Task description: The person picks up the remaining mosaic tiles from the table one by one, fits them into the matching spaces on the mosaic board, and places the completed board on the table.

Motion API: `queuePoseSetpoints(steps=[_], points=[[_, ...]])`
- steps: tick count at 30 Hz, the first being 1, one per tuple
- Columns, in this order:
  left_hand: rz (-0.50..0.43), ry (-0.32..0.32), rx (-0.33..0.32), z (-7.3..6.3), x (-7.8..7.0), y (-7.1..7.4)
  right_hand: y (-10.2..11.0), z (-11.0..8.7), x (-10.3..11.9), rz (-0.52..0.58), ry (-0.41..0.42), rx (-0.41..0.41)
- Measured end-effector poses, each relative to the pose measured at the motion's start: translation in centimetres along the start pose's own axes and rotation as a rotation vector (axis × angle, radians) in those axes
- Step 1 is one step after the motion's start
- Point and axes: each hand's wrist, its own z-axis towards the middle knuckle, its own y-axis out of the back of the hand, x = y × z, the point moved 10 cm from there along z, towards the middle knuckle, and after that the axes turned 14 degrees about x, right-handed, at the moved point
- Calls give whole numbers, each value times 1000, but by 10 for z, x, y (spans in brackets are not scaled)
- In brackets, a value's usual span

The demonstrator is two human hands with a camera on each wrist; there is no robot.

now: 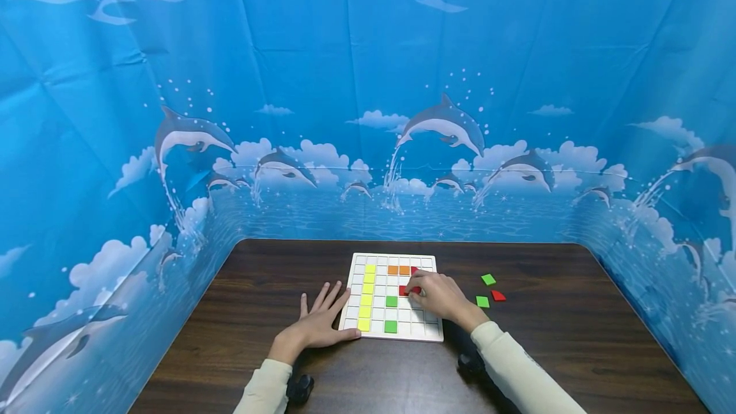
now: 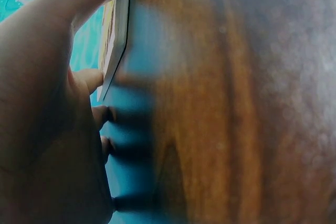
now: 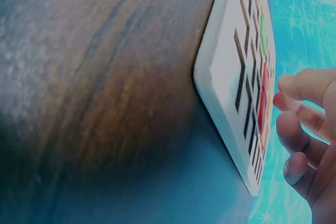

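Cream-sleeved left arm [image 1: 266,388] comes up from the bottom, bare left hand [image 1: 316,326] lying back side up, fingers [image 1: 340,303] fanned pretty wide, thumb [image 1: 347,335] poking out sideways. Matching cream-sleeved right arm [image 1: 520,363] slants inward, bare right hand [image 1: 441,296] reaching further forward with its fingers bent. Can't really tell if the tips are pinching anything.

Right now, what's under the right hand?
Part of the white grid board; red pieces show beside the right hand. Whether it hides more pieces can't be seen.
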Motion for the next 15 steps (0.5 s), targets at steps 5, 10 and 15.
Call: queuePoseSetpoints(steps=[5, 10, 15], points=[[0, 8, -2, 1, 1, -1, 9, -7, -2, 18, -9, -31], [-6, 13, 9, -2, -3, 1, 15, -14, -12, 30, -57, -52], [-1, -2, -3, -1, -3, 1, 22, -23, -22, 37, -97, -77]])
